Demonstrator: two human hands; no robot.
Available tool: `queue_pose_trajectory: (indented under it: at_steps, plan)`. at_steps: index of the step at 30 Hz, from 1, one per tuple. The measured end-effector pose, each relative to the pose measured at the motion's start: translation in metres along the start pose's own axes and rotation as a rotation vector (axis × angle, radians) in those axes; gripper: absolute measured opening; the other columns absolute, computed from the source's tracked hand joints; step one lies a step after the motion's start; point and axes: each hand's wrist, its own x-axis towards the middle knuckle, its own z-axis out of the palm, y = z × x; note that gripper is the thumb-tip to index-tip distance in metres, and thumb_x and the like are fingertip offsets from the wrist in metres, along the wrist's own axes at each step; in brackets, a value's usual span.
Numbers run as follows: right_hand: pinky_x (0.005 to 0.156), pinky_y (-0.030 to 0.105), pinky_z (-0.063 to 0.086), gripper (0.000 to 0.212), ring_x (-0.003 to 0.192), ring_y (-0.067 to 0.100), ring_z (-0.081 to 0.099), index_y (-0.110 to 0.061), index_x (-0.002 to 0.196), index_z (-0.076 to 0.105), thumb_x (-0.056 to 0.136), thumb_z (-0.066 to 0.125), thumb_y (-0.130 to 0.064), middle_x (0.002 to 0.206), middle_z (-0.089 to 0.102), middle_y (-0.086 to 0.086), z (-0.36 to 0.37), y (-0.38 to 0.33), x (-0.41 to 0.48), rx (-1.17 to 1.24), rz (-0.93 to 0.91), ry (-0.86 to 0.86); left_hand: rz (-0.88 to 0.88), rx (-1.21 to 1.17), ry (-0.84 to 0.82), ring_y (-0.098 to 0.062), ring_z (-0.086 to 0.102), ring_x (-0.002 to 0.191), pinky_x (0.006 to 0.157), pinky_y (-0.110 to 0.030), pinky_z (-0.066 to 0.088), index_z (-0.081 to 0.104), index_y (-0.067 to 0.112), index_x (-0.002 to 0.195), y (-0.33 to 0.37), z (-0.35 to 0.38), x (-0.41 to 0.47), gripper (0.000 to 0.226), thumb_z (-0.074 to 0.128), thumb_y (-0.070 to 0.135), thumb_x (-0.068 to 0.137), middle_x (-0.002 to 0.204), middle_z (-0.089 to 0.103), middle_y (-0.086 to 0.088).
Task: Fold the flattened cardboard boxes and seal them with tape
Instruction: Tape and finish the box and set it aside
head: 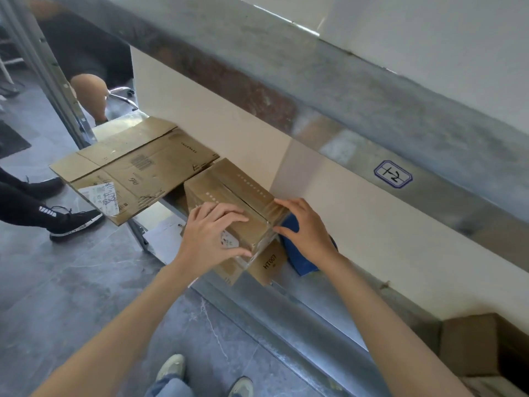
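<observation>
A folded brown cardboard box (229, 190) stands on the metal workbench (300, 299), with clear tape along its top seam and down its near end. My left hand (209, 236) lies flat on the box's top near corner, fingers spread and pressing. My right hand (306, 227) touches the right end of the box, fingers on the taped edge and thumb against the side. Under the box lies another cardboard piece marked HT007 (270, 262). A blue object (297, 253) sits partly hidden under my right hand. Several flattened cardboard boxes (137, 164) lie stacked to the left.
A cream wall panel (357, 219) backs the bench, with a metal shelf (400, 156) above it. Another brown box (472, 345) stands at the lower right. Other people's legs and shoes (71, 222) are on the grey floor at left. My own shoes (171, 368) are below.
</observation>
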Motion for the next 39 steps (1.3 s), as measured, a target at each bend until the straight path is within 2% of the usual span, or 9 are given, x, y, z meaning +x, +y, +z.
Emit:
queue_pose_trajectory:
  at_steps: [4,8,13,20,24,27,31,35,39]
  plan:
    - [0.093,0.009,0.03,0.072,0.12,-0.007,0.038,-0.039,0.147,0.042,0.084,0.077,-0.038,0.129,0.038,-0.025,0.004,-0.001,-0.004,-0.024,0.074,-0.023,0.051,-0.044,-0.042,-0.016,0.052,0.113,0.097,-0.045,0.045,0.071,0.024,0.111,-0.038,-0.027,0.013,0.057,0.074,0.065,0.071,0.124,0.061,0.01]
    - [0.103,0.017,0.025,0.088,0.125,-0.01,0.028,-0.041,0.15,0.035,0.076,0.081,-0.046,0.137,0.032,-0.03,0.008,-0.011,-0.011,-0.039,0.18,-0.025,-0.01,-0.086,-0.105,-0.016,0.042,0.13,0.107,-0.041,0.032,0.064,0.027,0.126,-0.081,-0.055,0.033,0.075,0.067,0.073,0.066,0.134,0.049,0.016]
    - [0.115,0.02,0.019,0.099,0.145,-0.001,0.018,-0.036,0.154,0.027,0.073,0.084,-0.041,0.158,0.023,-0.022,0.026,-0.037,-0.025,-0.076,0.255,0.066,-0.044,-0.37,-0.232,0.014,0.032,0.134,0.113,-0.031,0.03,0.058,0.032,0.134,-0.108,-0.06,0.051,0.074,0.085,0.047,0.067,0.143,0.039,0.029]
    - [0.108,-0.001,0.009,0.111,0.147,-0.004,0.001,-0.034,0.157,0.011,0.076,0.086,-0.03,0.164,-0.001,-0.011,0.051,-0.071,-0.048,0.004,0.351,0.07,-0.049,-0.466,-0.148,0.004,0.046,0.128,0.11,-0.028,0.039,0.068,0.021,0.119,-0.116,-0.052,0.042,0.062,0.091,0.036,0.064,0.138,0.053,0.009]
    - [0.12,0.022,0.013,0.123,0.15,0.001,-0.006,-0.036,0.158,0.002,0.071,0.087,-0.042,0.165,-0.014,-0.009,0.068,-0.09,-0.044,0.104,0.447,0.081,-0.078,-0.48,-0.112,-0.011,0.047,0.129,0.109,-0.018,0.032,0.067,0.021,0.116,-0.11,-0.048,0.031,0.063,0.092,0.038,0.061,0.134,0.051,0.007]
    - [0.114,0.013,0.009,0.12,0.15,0.002,-0.002,-0.033,0.158,-0.001,0.073,0.083,-0.048,0.166,-0.009,-0.008,0.085,-0.098,-0.034,0.091,0.496,0.244,-0.111,-0.521,-0.129,-0.009,0.039,0.13,0.107,-0.009,0.025,0.062,0.026,0.123,-0.107,-0.045,0.029,0.072,0.087,0.049,0.059,0.133,0.042,0.012]
    - [0.098,-0.009,0.005,0.112,0.151,0.007,0.004,-0.027,0.159,0.005,0.074,0.074,-0.055,0.166,0.001,-0.002,0.103,-0.102,-0.019,0.157,0.498,0.41,-0.12,-0.637,-0.211,-0.005,0.029,0.143,0.114,-0.015,0.022,0.052,0.027,0.136,-0.108,-0.042,0.037,0.085,0.089,0.043,0.06,0.152,0.034,0.011]
    - [0.103,-0.006,0.002,0.108,0.152,0.012,0.003,-0.022,0.158,0.006,0.077,0.072,-0.049,0.166,0.002,0.002,0.114,-0.097,-0.013,0.154,0.499,0.463,-0.138,-0.703,-0.256,-0.002,0.028,0.146,0.118,-0.028,0.024,0.048,0.03,0.139,-0.114,-0.036,0.036,0.088,0.087,0.044,0.062,0.157,0.031,0.02]
    - [0.106,-0.004,0.005,0.105,0.152,0.014,0.008,-0.024,0.157,0.007,0.076,0.067,-0.051,0.166,0.008,0.004,0.119,-0.094,-0.012,0.142,0.5,0.482,-0.172,-0.727,-0.251,0.003,0.027,0.145,0.116,-0.02,0.022,0.048,0.03,0.137,-0.112,-0.032,0.035,0.086,0.087,0.042,0.062,0.156,0.032,0.022]
